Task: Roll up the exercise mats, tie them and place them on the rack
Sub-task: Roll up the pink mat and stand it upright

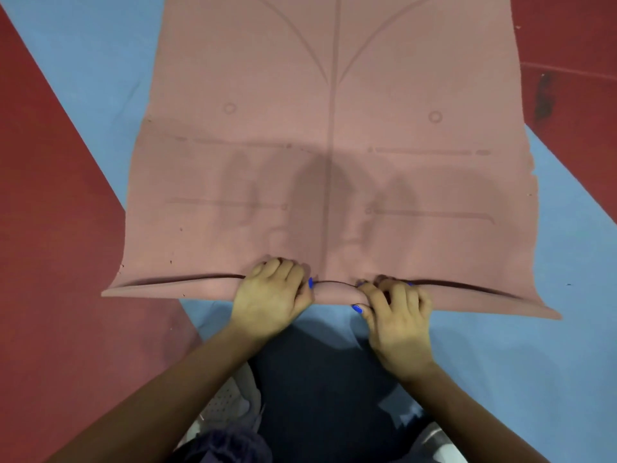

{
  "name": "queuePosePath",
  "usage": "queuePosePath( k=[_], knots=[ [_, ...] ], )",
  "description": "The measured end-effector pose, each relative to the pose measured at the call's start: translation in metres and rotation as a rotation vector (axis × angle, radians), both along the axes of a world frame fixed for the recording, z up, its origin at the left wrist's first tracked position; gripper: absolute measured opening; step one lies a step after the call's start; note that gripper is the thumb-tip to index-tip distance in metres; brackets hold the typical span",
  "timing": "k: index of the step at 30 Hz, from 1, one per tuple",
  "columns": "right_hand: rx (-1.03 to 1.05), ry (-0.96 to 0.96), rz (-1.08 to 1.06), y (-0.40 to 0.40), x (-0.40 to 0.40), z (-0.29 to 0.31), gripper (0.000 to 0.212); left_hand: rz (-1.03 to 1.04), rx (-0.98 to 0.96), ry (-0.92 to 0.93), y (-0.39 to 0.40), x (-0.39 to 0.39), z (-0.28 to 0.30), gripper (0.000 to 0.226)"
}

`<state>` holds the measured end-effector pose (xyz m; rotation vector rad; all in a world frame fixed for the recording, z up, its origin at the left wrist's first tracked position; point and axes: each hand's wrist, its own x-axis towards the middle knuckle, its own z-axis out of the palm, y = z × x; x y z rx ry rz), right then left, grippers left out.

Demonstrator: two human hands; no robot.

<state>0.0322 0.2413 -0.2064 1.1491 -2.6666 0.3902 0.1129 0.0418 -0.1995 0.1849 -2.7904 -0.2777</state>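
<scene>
The fingers of the left hand were curled over the folded near edge of the pink mat and clamped on it, with the thumb tucked against the fold. The fingers of the right hand were curled round the same fold, just beside the left hand, with a short stretch of rolled edge between the two.

Outward from both hands, the fold ran to each side of the mat and lay looser there, with a dark gap showing under the turned lip. Beyond the fingers, the remainder of the mat lay flat and unrolled on the blue floor covering, with red floor beside it.

Judged step: the first turn of the roll was being formed; rolling had barely begun. Tying and placing on the rack remained; no tie or rack was visible.

The next move would call for pushing the fold forward with even pressure. The loose ends would need tightening, or the roll could form crooked.
</scene>
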Motion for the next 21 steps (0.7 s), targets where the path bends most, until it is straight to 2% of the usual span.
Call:
queuePosePath(
  k=[3,10,15,21],
  knots=[
    [0.0,-0.044,-0.001,0.003,0.003,-0.003,0.035,-0.024,-0.001,0.009,0.002,0.003,-0.004,0.009],
    [0.005,-0.073,0.019,-0.001,0.002,0.007,0.033,-0.072,0.001,0.035,-0.001,-0.001,-0.003,0.004],
    [-0.09,-0.213,0.139,-0.014,0.005,0.019,0.033,-0.154,-0.07,0.054,-0.006,0.001,-0.006,0.006],
    [-0.068,-0.314,0.077,-0.019,0.007,0.014,0.037,-0.241,-0.148,0.054,-0.01,-0.006,-0.007,0.012]
  ],
)
